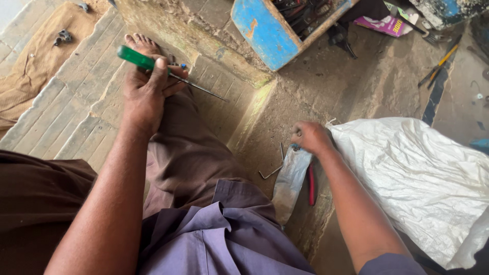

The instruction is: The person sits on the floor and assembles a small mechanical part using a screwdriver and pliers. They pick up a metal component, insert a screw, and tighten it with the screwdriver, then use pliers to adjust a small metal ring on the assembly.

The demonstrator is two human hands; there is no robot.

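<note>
Rough concrete floor (356, 91) and a ribbed mat (66, 112) carry everything we see, with a worn step edge running between them. We hold a green-handled screwdriver (153, 66) in our left hand (145, 94), fingers clamped around the handle, its thin shaft pointing right across our knee, above the mat's right edge. Our right hand (311, 137) rests on the top end of a flat metal strip (290, 181) lying on the floor by the step edge; the fingers are curled together on it, though we cannot tell how firmly they grip.

To work well here, we judge the strip should be pressed flat and kept steady before the screwdriver tip comes near, with the shaft kept away from our bare foot (145, 45).

Just beside the strip lie a bent hex key (272, 170) and red-handled pliers (311, 184), which crowd the spot. A white sack (423, 173) touches our right wrist and limits room on that side. A blue box (270, 30) of tools sits at the floor's far edge.
</note>
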